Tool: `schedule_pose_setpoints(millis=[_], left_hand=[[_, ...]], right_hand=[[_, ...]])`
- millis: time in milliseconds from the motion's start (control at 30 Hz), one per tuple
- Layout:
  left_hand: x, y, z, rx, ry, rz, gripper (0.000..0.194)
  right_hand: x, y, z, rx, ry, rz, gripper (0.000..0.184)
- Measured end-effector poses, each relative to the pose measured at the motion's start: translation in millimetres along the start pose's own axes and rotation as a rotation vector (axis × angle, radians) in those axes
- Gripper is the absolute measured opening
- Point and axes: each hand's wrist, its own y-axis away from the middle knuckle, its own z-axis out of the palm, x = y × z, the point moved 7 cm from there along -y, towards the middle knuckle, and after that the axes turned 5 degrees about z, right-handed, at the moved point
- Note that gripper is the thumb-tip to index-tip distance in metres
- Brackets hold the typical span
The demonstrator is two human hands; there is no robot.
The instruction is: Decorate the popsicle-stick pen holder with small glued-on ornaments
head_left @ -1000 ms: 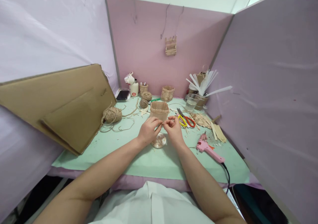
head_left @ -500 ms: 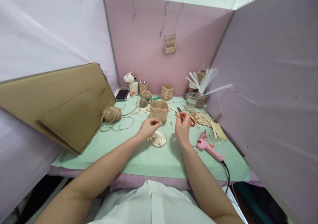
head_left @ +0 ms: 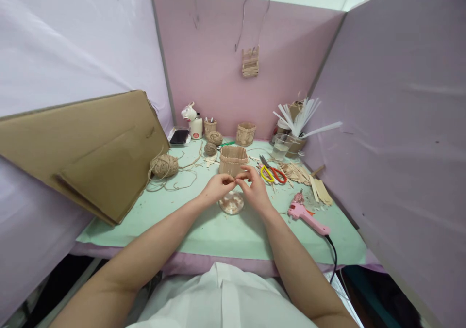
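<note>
My left hand point(head_left: 218, 188) and my right hand point(head_left: 253, 188) meet fingertip to fingertip at the middle of the table. Both are pinched closed around a tiny pale piece too small to name. Just below them lies a small round dish point(head_left: 231, 205) holding light flakes. Right behind the hands stands a box-like wooden basket point(head_left: 233, 159) with a braided rim, its lower front partly covered by my fingers. Scissors with yellow and red handles point(head_left: 273, 173) rest to the right of my right hand.
A pink glue gun point(head_left: 307, 219) lies at the right with its cord over the edge. Behind it are flat wood strips point(head_left: 320, 192) and a clear cup point(head_left: 281, 147). To the left are a twine ball point(head_left: 164, 166) and a large cardboard sheet point(head_left: 83, 148).
My right hand moved away to the right, over the scissors, then came back to my left hand. The left hand stayed pinched above the dish. The basket has not moved.
</note>
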Motion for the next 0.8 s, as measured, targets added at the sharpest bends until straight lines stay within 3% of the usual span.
schedule_pose_setpoints(millis=[300, 600, 800], left_hand=[[-5, -1, -7.2, 0.054, 0.211, -0.110, 0.024], [-9, -1, -11.3, 0.079, 0.316, -0.158, 0.033], [-7, 1, -8.2, 0.040, 0.299, -0.158, 0.035]], right_hand=[[24, -2, 6, 0.026, -0.315, 0.218, 0.035], [24, 0, -1, 0.113, -0.387, 0.351, 0.040], [24, 0, 1, 0.098, -0.406, 0.348, 0.041]])
